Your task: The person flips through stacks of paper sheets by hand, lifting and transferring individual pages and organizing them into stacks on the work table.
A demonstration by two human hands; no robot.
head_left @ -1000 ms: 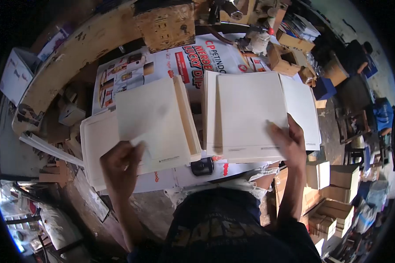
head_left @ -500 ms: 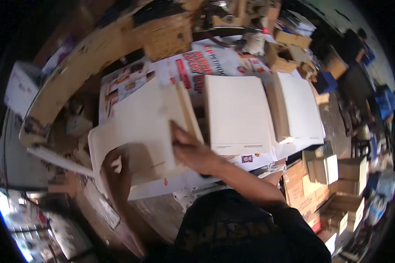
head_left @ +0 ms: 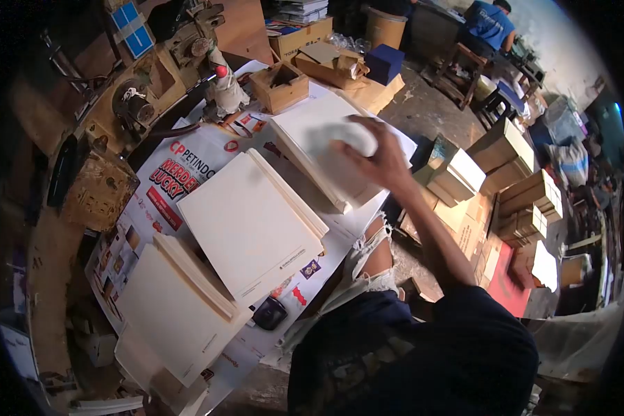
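My right hand (head_left: 381, 156) is above the farthest stack of white printed sheets (head_left: 298, 128), fingers and thumb spread. A grey blur beneath the palm looks like a shadow; whether the hand touches the paper I cannot tell. In the middle lies a second stack of sheets (head_left: 249, 222), with small print along its near edge. Nearer to the left is a third stack (head_left: 173, 312), its layers uneven at the side. My left hand does not show.
Printed banner paper (head_left: 166, 163) covers the table. A small black object (head_left: 270, 313) lies by the stacks. Behind stand a wooden box (head_left: 279, 87) and a clamp-like metal device (head_left: 135, 100). Bundled cartons (head_left: 457, 177) sit on the right; a person in blue (head_left: 489, 28) sits farther back.
The view has swung to the right. My right hand has left the left stack and moved over the far right one. My left hand, earlier at the left stack's sheets, has gone from sight.
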